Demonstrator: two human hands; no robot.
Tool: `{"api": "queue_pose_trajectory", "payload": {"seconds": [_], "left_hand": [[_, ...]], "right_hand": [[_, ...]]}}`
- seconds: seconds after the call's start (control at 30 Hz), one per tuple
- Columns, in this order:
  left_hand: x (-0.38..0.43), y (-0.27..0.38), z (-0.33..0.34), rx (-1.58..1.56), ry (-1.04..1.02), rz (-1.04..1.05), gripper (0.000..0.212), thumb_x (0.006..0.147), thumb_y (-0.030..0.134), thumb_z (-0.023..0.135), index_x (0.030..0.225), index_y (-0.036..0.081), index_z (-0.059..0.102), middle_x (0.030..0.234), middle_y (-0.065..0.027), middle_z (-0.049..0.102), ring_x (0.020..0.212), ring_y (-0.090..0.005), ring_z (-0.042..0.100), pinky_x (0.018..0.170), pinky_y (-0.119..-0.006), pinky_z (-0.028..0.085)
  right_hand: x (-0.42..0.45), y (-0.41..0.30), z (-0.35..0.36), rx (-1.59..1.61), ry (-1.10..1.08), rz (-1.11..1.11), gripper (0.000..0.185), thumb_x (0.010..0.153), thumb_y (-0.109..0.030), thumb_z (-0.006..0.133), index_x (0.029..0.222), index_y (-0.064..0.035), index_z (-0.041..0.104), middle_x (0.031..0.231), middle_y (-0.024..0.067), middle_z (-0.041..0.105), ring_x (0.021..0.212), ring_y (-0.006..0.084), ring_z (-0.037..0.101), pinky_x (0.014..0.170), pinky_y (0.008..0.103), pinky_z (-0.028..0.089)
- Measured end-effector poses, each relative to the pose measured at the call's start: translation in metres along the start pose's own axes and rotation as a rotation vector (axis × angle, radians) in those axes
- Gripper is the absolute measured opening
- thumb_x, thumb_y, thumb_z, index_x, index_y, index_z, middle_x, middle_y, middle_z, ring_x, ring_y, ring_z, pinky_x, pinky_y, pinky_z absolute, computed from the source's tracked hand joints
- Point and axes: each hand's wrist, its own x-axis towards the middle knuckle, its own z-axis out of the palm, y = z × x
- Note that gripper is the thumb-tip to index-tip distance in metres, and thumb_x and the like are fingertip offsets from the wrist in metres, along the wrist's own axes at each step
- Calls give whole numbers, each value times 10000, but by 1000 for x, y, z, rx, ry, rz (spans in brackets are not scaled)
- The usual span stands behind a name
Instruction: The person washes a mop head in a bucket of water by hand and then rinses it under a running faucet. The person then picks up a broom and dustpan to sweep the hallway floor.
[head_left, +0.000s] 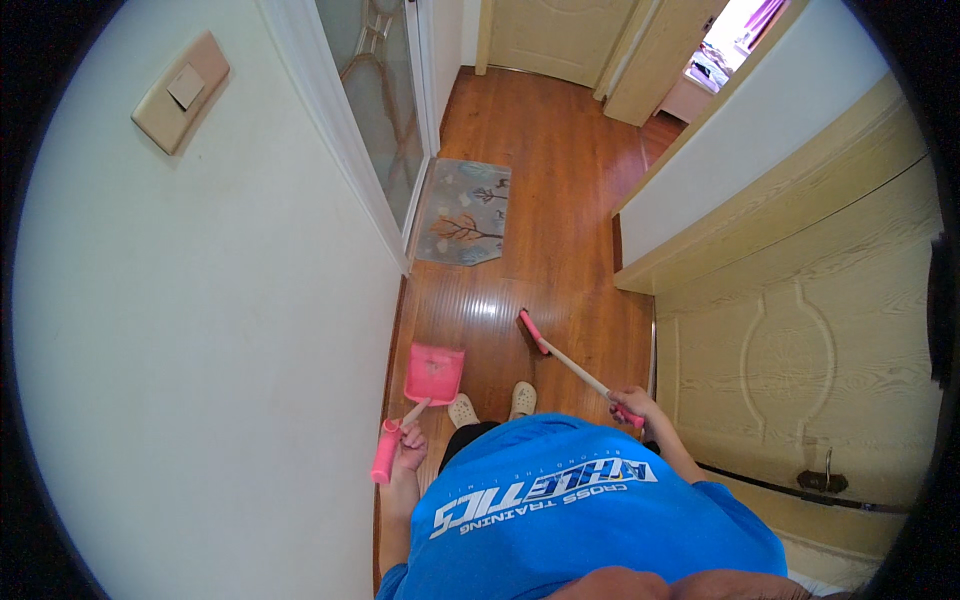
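Note:
My left hand (412, 447) grips the long-handled pink dustpan (435, 370) by its pale shaft, just below the pink grip. The dustpan's scoop lies near the left wall, and some dust or debris shows inside it. My right hand (628, 408) is closed around the pink grip end of a broom (576, 366) with a pale handle. The broom's narrow pink head points down at the wooden floor ahead of my right foot. Its bristles are mostly hidden at this angle.
A grey doormat (465, 214) with tree pictures lies before a glass-panelled door (375, 97) on the left. White wall (225, 300) runs close along my left. A wood-grain door (787, 360) stands at right. Further ahead are a shut door (555, 37) and an open doorway.

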Motion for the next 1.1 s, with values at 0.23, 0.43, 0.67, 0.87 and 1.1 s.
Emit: {"api": "queue_pose_trajectory", "payload": {"seconds": [0.23,0.43,0.67,0.87,1.1], "left_hand": [[4,3,-8,-77,-130,-58,317,769,197,487,995,-22,444,520,-1,386,388,-101,322,380,-217,248],[12,7,-13,-58,-222,-97,639,768,206,481,1283,-27,184,537,-7,395,404,-93,328,390,-221,258],[9,7,-7,-50,-158,-116,220,765,245,488,722,43,413,538,-23,396,396,-112,327,379,-232,258],[-4,6,12,25,-78,-94,212,757,238,489,708,41,424,529,-18,392,391,-118,323,374,-234,257],[-8,6,11,21,-107,-77,199,755,233,504,742,43,447,523,-14,388,405,-111,321,385,-231,263]], "right_hand": [[-5,-1,7,15,8,-5,235,821,-193,542,879,22,469,592,77,503,414,137,476,332,238,367],[-4,2,8,-19,9,-14,203,811,-215,558,816,-33,468,582,66,505,419,141,480,340,248,376],[-11,1,11,-16,-2,-1,211,809,-231,560,797,-36,479,591,65,511,424,135,491,346,244,393],[-15,-1,9,-8,-13,11,214,809,-232,559,804,-34,478,586,56,502,419,130,483,344,235,387],[-25,-8,17,-3,25,6,215,807,-227,561,817,-29,476,595,62,502,416,134,477,343,245,377]]}}
